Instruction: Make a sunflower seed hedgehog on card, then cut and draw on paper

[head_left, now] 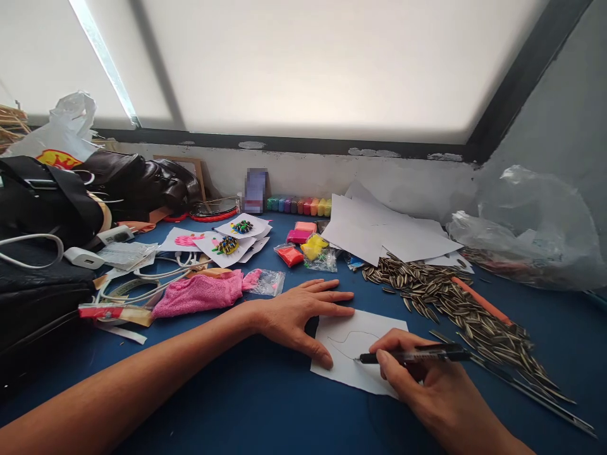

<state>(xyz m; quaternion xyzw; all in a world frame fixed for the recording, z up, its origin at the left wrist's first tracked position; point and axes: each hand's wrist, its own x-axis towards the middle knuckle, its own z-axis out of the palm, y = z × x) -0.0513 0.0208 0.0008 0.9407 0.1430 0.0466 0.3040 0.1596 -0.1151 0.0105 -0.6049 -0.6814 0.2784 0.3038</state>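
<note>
A small white sheet of paper (341,373) lies on the blue table in front of me, with a thin curved outline drawn on it. My left hand (303,319) rests flat with fingers spread, its thumb on the paper's left edge and its fingertips by the upper left corner. Between the fingers of my right hand (427,379) is a black pen (408,357), held at a low slant. The pen's tip touches the paper at the lower part of the line. Part of the paper's right side is hidden under my right hand.
Sunflower seeds (455,309) spread on the right, with an orange stick (481,300) and metal tweezers (535,392). Behind are paper sheets (379,221) and coloured clay packets (289,254). Decorated cards (227,246), a pink cloth (199,294), cables and black bags (47,202) occupy the left.
</note>
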